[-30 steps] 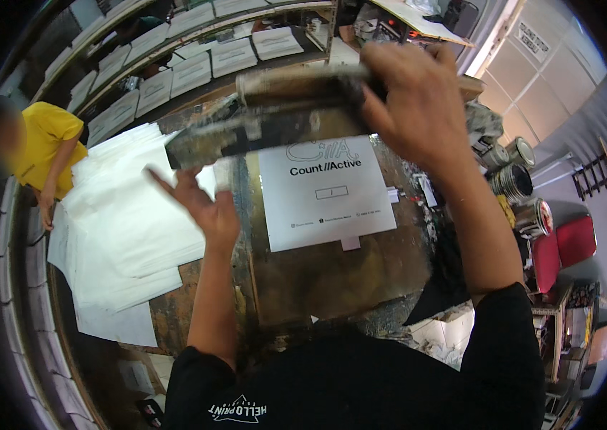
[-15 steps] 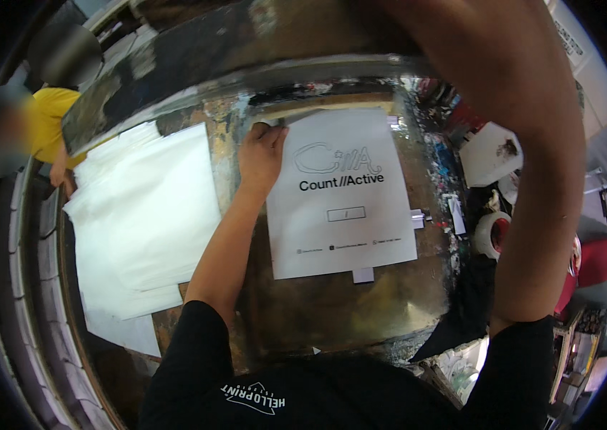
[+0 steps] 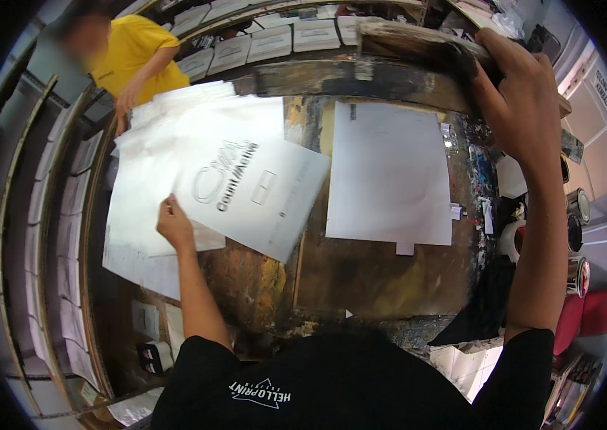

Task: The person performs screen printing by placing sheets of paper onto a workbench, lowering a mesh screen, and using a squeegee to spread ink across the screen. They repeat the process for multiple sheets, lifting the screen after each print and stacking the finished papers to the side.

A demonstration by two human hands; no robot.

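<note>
My left hand [image 3: 175, 223] is closed, pinching a corner of a white paper sheet [image 3: 252, 215] printed in black with a logo and a small box. That sheet is turned sideways and tilted, partly over a stack of white paper [image 3: 147, 172] on the left. My raised right hand [image 3: 522, 100] grips the right end of a paint-stained wooden frame [image 3: 418, 46] above the far side of the table. Below the frame, a plain white sheet [image 3: 389, 175] lies on the brown board [image 3: 382, 279], with small white paper tabs [image 3: 405, 249] at its edges.
A person in a yellow shirt [image 3: 138, 54] stands at the far left, one hand beside the paper stack. Racks with sheets [image 3: 74, 251] run along the left, and more sheets [image 3: 271, 43] lie at the back. Paint cans [image 3: 577, 276] and a red chair [image 3: 597, 312] are at right.
My left hand has carried the printed sheet off the board leftward, turning it and uncovering a plain sheet. The view has shifted, and the raised frame now shows in my right hand.
</note>
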